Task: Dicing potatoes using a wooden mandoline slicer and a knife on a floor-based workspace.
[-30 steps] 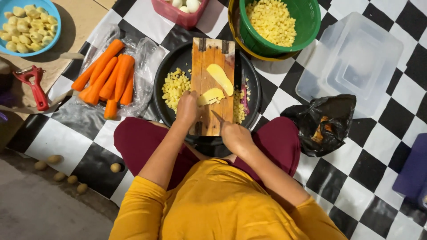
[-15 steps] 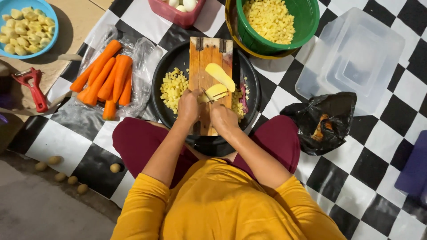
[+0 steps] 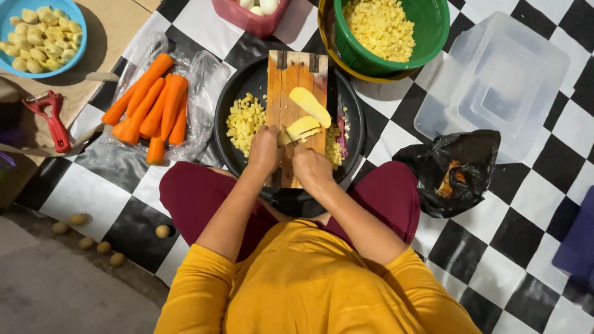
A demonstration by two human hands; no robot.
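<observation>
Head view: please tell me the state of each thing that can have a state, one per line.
Left hand: pressing on the potato slices.
Right hand: gripping a knife, blade on the slices.
Potato slices: partly cut, on the wooden board.
Green bowl: filled with diced potato.
Clear container: empty.
Black bag: open, scraps inside.
Carrots: whole, on a plastic bag.
Red peeler: lying unused.

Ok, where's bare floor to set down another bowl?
Bare checkered mat lies between the carrots and the small potatoes; more below the black bag. Crowded around the cutting board and green bowl.
</observation>
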